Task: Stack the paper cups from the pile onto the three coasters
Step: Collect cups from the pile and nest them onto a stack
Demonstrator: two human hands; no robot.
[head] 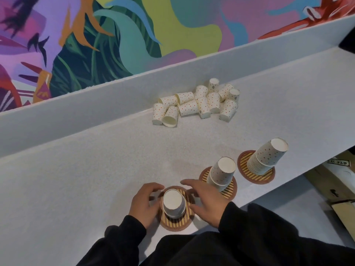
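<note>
On the surface (96, 169), three coasters run along the front edge from near left to far right: the nearest coaster (175, 223), the middle coaster (229, 191) and the far coaster (245, 161), each with a stack of cups on it. The pile of cups (196, 104) lies behind them, against the back ledge (115, 104). The left hand (144, 204) is just left of the nearest stack (173, 203), the right hand (207, 200) just right of it

Pale speckled bench (96, 160) before me, with a raised back ledge (76, 116) of the same material along its far edge. Behind it, a wall mural (134, 25) of purple, green, teal and orange leaf shapes. Lower right, beyond the bench edge: cardboard boxes (330, 185) on the floor (307, 217), one with a label (339, 162) ending in "PAD".
</note>
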